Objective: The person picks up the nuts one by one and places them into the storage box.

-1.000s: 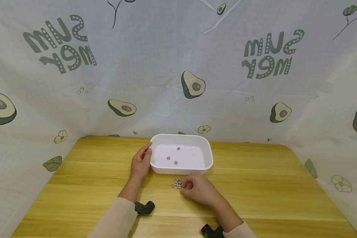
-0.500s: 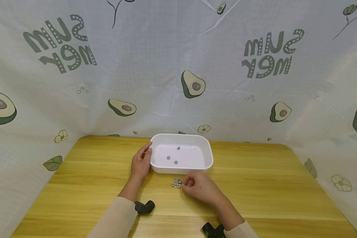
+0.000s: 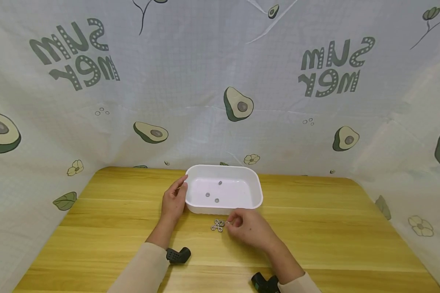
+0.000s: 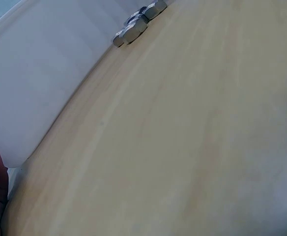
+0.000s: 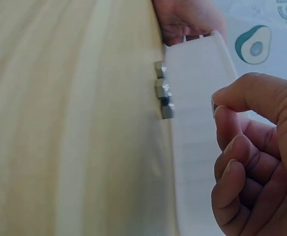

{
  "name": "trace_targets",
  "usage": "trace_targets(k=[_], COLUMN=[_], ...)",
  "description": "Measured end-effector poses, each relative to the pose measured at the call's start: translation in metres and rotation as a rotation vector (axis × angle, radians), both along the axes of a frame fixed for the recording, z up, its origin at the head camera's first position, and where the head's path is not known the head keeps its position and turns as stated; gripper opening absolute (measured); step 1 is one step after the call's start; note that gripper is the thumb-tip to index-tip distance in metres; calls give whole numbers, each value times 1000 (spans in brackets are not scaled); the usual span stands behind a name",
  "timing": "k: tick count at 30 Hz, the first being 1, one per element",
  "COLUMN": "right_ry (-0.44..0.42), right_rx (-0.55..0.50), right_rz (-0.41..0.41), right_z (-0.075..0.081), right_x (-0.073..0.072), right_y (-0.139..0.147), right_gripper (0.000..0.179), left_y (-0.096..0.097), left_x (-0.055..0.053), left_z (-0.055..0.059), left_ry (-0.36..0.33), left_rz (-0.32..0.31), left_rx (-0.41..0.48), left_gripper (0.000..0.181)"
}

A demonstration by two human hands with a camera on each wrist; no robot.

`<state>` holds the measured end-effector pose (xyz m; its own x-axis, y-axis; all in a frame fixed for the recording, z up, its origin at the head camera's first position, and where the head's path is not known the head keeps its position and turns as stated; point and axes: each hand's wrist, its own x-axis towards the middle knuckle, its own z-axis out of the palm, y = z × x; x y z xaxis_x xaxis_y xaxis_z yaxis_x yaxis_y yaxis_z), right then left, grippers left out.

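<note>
Nut (image 5: 214, 106) is off the bench (image 3: 326, 228): a second ago the right hand (image 3: 247, 228) was down at the near edge of the loose nuts (image 3: 217, 226), and it has since risen toward the tray (image 3: 209, 210) with this one. Its fingers (image 5: 234, 93) are closed to the width of that single nut, pinched at the very tips; the others curl below with nothing visible in them.

Five nuts now lie just left of those fingertips, against six before, counting the one being taken. The tray's near wall is just ahead of the fingers, and the three nuts (image 3: 216, 200) inside, beyond that wall, have not changed in number or place.

Well left of the pinch, the left hand (image 3: 173, 203) has not shifted; its fingers lie fairly straight against the tray's left end, thumb apart, and seem to be steadying it.

As I judge it, the pick-up is done for this nut, while it remains outside the tray. So small a hold could slip and drop it back beside the five.
</note>
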<state>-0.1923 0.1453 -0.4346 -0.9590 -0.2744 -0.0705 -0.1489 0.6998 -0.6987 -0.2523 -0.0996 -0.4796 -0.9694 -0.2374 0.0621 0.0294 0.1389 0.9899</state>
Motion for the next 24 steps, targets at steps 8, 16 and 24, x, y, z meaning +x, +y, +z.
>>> trace_targets(k=[8,16,24], right_ry=[38,114,165], right_rx=[4,26,55], right_rz=[-66,-82,-77], right_z=[13,27,41], right_x=[1,-3,-14], right_y=[-3,-4,-2], right_gripper=[6,7,8], left_y=[0,-1,-1], left_x=[0,-1,-1], left_z=[0,0,0], left_ry=[3,1,-5], left_rz=[-1,-1,-3], left_rx=[-1,1,10], left_gripper=[40,40,40])
